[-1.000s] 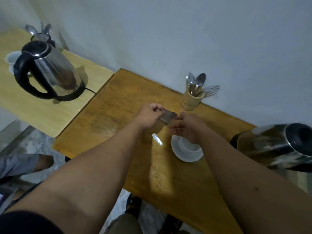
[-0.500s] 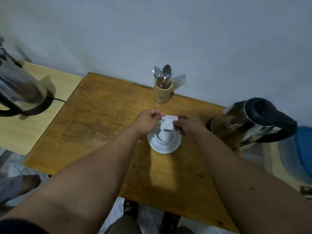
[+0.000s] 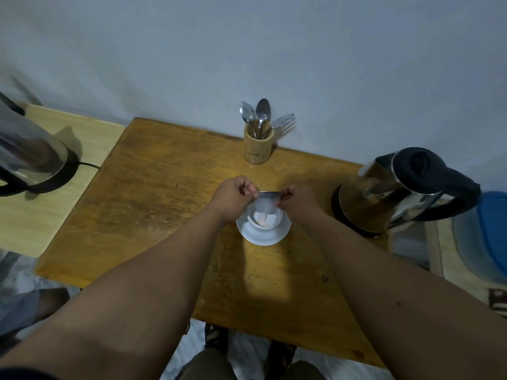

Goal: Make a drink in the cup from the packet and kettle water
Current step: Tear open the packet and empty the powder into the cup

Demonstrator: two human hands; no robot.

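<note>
A white cup stands on a white saucer in the middle of the brown wooden table. Directly above the cup, my left hand and my right hand each pinch one end of a small silvery packet, held tipped over the cup's mouth. Pale powder lies inside the cup. A steel kettle with a black lid and handle sits on its base to the right of the cup, near my right forearm.
A wooden holder with spoons and a fork stands against the wall behind the cup. A second steel kettle sits on a lighter table at left. A blue-lidded container lies at the far right. A person's leg shows bottom left.
My head has turned right, so the cup and right kettle now sit near the centre. The packet has gone from upright above the cup to tipped over it, and powder is now in the cup.
</note>
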